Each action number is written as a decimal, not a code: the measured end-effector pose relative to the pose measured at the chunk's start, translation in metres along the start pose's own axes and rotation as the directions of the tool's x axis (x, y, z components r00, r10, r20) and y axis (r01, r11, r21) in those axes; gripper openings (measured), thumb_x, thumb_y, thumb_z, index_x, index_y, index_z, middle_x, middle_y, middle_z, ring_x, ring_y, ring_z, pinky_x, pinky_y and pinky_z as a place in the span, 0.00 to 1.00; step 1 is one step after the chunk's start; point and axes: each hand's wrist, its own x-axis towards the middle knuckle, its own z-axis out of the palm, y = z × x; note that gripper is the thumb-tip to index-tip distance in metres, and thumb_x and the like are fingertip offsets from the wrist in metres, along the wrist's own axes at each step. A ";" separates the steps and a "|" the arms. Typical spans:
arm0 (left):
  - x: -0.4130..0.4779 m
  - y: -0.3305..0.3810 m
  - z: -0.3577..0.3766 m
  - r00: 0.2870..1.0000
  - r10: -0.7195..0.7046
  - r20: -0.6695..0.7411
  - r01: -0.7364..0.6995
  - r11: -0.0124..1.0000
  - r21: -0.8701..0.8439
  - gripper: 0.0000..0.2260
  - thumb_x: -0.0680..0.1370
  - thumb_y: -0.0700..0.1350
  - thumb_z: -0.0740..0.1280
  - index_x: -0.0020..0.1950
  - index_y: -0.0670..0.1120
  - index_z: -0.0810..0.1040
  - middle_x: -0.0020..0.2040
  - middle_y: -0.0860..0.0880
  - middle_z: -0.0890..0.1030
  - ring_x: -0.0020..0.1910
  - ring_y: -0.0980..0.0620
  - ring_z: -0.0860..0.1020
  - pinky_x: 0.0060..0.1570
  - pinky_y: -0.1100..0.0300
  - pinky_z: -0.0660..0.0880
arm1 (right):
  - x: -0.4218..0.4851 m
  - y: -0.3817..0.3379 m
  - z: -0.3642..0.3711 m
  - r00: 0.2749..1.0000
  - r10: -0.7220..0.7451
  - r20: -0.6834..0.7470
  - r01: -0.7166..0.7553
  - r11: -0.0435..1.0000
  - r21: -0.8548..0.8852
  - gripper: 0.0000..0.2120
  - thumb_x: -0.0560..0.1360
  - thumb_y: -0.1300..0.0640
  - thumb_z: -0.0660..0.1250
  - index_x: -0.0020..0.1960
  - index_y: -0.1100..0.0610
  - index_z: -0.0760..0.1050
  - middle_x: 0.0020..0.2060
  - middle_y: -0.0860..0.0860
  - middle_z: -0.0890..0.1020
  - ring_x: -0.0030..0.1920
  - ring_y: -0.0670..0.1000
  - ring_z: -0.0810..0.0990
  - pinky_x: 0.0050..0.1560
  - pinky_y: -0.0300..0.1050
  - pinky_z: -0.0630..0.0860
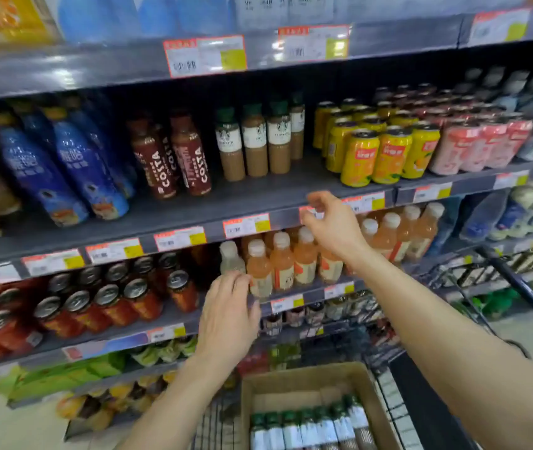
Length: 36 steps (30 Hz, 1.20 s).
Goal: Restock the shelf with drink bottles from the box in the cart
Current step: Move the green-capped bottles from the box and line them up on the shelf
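Brown cardboard box (pixel 307 375) in black wire cart (pixel 515 284), row of green-capped coffee bottles (pixel 307 427) inside. Left hand (pixel 226 316) flat, fingers straight, touching pale orange juice bottles (pixel 283 264). Right hand (pixel 333 222) loosely curled, empty, at grey shelf edge (pixel 284 219).

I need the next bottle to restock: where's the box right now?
In the head view, the cardboard box sits bottom centre, inside the cart, with green-capped bottles lined up along its near side.
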 end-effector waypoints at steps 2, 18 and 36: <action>-0.046 -0.007 0.018 0.989 -0.061 0.131 0.064 0.998 -0.013 0.20 0.79 0.48 0.67 0.70 0.45 0.73 0.66 0.48 0.74 0.69 0.48 0.68 0.69 0.52 0.68 | -0.043 0.018 0.002 0.996 0.072 0.049 -0.070 0.997 -0.037 0.18 0.76 0.52 0.67 0.64 0.55 0.76 0.56 0.51 0.82 0.56 0.52 0.80 0.55 0.44 0.75; -0.247 -0.010 0.129 0.693 -0.354 0.627 0.386 0.918 0.092 0.17 0.80 0.51 0.62 0.68 0.47 0.72 0.61 0.49 0.77 0.60 0.49 0.73 0.61 0.56 0.72 | -0.293 0.227 0.066 0.552 0.689 0.470 -0.420 0.717 -0.557 0.15 0.75 0.51 0.68 0.59 0.56 0.77 0.53 0.56 0.83 0.54 0.58 0.81 0.50 0.45 0.75; -0.257 0.013 0.365 0.420 -0.538 0.731 0.572 0.782 0.248 0.16 0.79 0.41 0.65 0.67 0.43 0.72 0.59 0.45 0.77 0.56 0.47 0.76 0.52 0.57 0.78 | -0.328 0.415 0.158 0.444 0.837 0.321 -0.507 0.530 -0.679 0.17 0.80 0.48 0.63 0.35 0.56 0.71 0.46 0.59 0.84 0.44 0.58 0.83 0.42 0.44 0.76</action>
